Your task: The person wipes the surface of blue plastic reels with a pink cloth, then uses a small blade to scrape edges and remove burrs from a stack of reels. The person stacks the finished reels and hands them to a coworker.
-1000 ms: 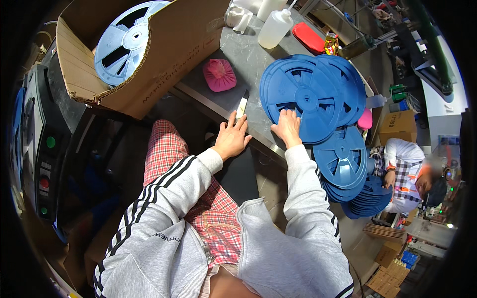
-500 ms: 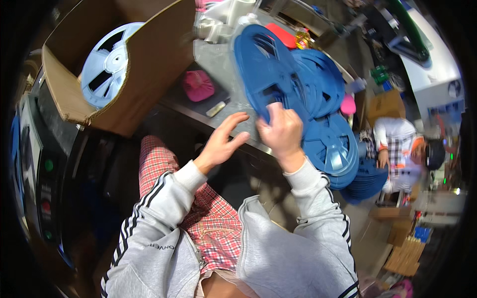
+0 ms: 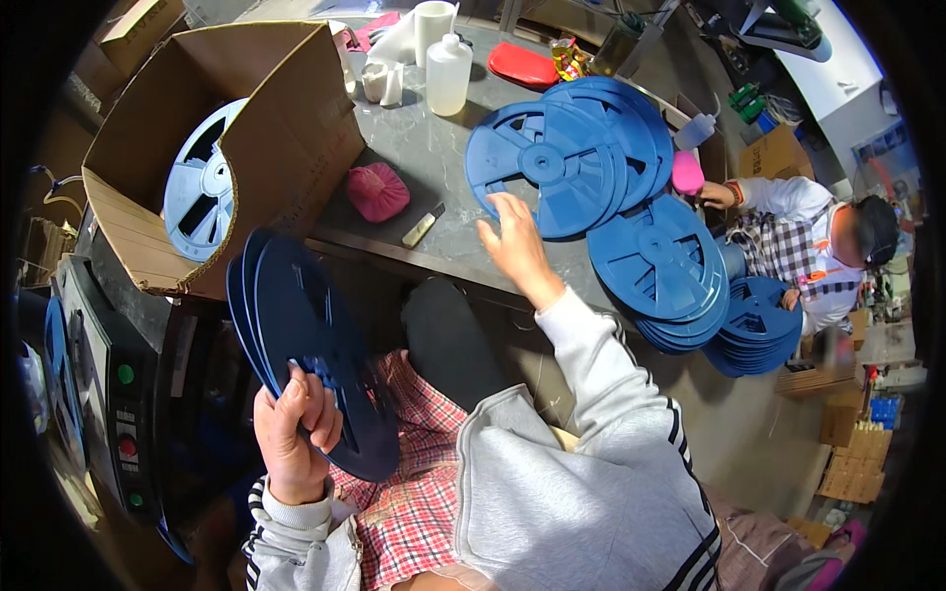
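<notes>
My left hand (image 3: pixel 293 438) grips a few dark blue plastic reels (image 3: pixel 301 305) together at the lower left, held upright edge-on beside the cardboard box. Its fingers hook through an opening in them. My right hand (image 3: pixel 520 253) is open with fingers apart, at the near edge of a blue reel (image 3: pixel 501 163) on the grey table; whether it touches the reel I cannot tell. More blue reels (image 3: pixel 641 113) overlap behind that one. A taller stack of blue reels (image 3: pixel 655 256) juts over the table's right edge. Inside the box stands a pale blue reel (image 3: pixel 187 197).
The open cardboard box (image 3: pixel 305 148) stands left. On the table (image 3: pixel 434 158) lie a pink pouch (image 3: pixel 377 192), a cutter knife (image 3: pixel 424 227), a squeeze bottle (image 3: pixel 448 77) and a red case (image 3: pixel 522 66). A co-worker (image 3: pixel 808 246) is at right beside another reel stack (image 3: pixel 759 325).
Several reels that stood tilted up at my right hand are now in my left hand, lower left. My right hand has opened and moved slightly left. The co-worker has shifted.
</notes>
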### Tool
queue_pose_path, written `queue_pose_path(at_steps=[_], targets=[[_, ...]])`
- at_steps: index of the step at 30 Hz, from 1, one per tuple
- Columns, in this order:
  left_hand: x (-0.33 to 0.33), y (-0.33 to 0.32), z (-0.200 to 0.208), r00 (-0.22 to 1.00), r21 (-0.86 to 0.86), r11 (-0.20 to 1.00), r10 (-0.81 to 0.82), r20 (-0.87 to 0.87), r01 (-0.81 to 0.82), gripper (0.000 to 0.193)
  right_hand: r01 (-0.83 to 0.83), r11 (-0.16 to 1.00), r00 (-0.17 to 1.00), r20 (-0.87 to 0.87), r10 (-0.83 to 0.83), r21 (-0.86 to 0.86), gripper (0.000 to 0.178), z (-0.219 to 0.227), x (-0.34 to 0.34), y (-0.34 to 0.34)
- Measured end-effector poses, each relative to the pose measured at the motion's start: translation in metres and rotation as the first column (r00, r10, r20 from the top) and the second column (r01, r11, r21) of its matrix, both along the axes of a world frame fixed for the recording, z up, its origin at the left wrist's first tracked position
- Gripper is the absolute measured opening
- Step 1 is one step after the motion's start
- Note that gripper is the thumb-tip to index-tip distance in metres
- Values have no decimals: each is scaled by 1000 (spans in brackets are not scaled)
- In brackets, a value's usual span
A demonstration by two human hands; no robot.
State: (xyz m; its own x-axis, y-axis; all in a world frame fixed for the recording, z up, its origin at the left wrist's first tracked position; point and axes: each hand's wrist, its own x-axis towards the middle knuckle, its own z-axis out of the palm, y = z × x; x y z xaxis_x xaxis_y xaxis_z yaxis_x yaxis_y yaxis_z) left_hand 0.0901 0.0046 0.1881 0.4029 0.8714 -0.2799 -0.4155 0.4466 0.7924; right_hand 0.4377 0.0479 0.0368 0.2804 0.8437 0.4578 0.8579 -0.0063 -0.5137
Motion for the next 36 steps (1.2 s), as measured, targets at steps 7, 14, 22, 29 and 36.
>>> queue_pose_path(at_steps=[7, 14, 22, 29, 36], targets=[[-7, 9, -15, 997, -114, 991, 73, -3, -73, 14, 257, 788, 932, 360, -49, -560, 59, -99, 73, 39], [7, 11, -22, 998, -84, 996, 34, -48, -38, 15, 240, 787, 935, 353, -30, -568, 56, -107, 85, 51], [7, 9, -30, 999, -92, 995, 24, -41, -28, 14, 65, 753, 975, 201, 92, -655, 50, -62, 79, 40], [14, 5, -28, 999, -146, 989, 29, 15, -26, 26, -373, 923, 891, -314, 328, -94, 44, 85, 4, -23], [21, -4, -26, 976, -61, 994, -74, 202, 89, 51, -587, 790, 619, -529, 580, 179, 52, 118, -159, -88]])
